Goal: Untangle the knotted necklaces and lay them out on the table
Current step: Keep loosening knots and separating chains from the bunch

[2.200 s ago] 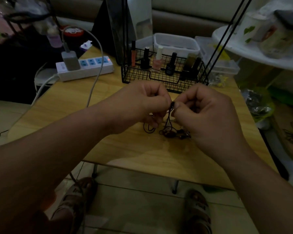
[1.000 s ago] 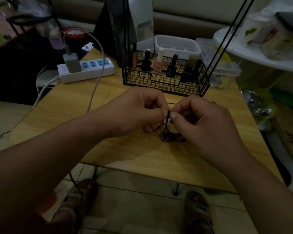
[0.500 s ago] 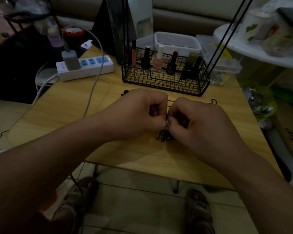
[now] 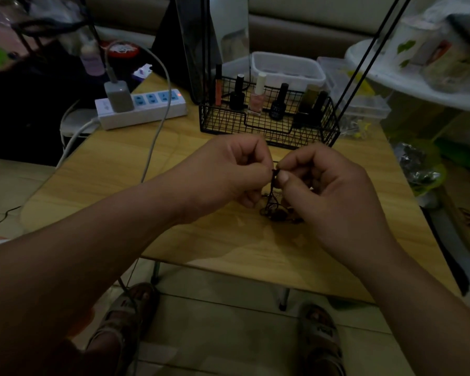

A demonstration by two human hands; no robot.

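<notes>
Knot pinched between both hands over the middle of the table [image 4: 201, 240].
I have the left hand [image 4: 228, 172] and right hand [image 4: 329, 191] almost touching, each pinching the same dark cord between thumb and forefinger, with the other fingers curled in. The necklaces [image 4: 276, 210] hang from that pinch as one dark tangle. The lower clump is at the tabletop, and I cannot tell whether it rests there or hangs just clear. I judge the grips are set this close so that only the knot takes the pull, while the hanging weight keeps the loose strands straight. Holding low means anything freed drops onto the wood. The basket [image 4: 269, 123] at the back edge and the power strip [image 4: 147, 107] at the back-left corner are well apart from the work.
</notes>
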